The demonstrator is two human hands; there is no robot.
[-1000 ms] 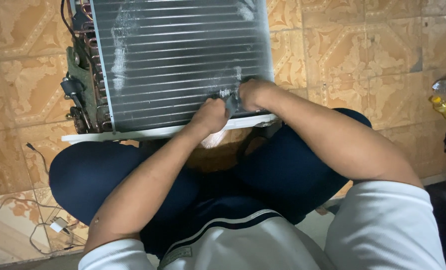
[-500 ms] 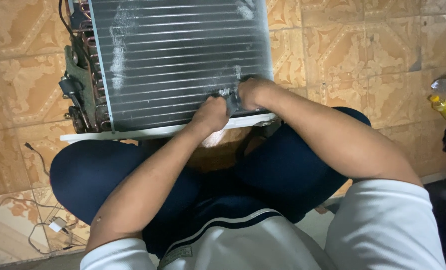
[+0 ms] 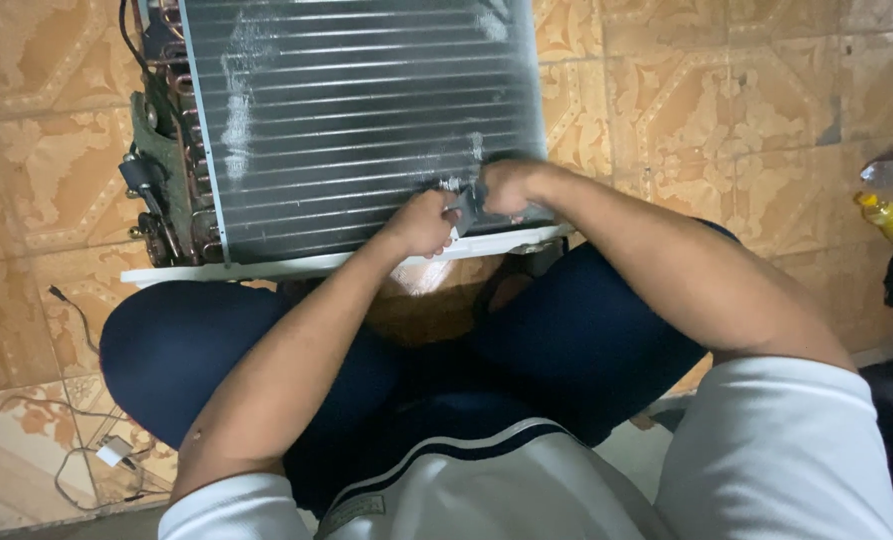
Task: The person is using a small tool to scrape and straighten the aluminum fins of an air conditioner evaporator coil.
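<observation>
**Both hands at the lower right of the coil**

We see the finned coil [image 3: 366,120] filling the upper centre of the frame, lying on the tiled floor [image 3: 726,110]. Our left hand [image 3: 421,225] and right hand [image 3: 506,185] meet at its lower right edge, each grip pinching a small grey tool [image 3: 464,205] against the fins.

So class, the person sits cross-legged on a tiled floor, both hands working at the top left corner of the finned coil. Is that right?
Not quite. In the head view the left hand and right hand work at the lower right corner of the finned coil. The cross-legged sitting and tiled floor are correct.
</observation>
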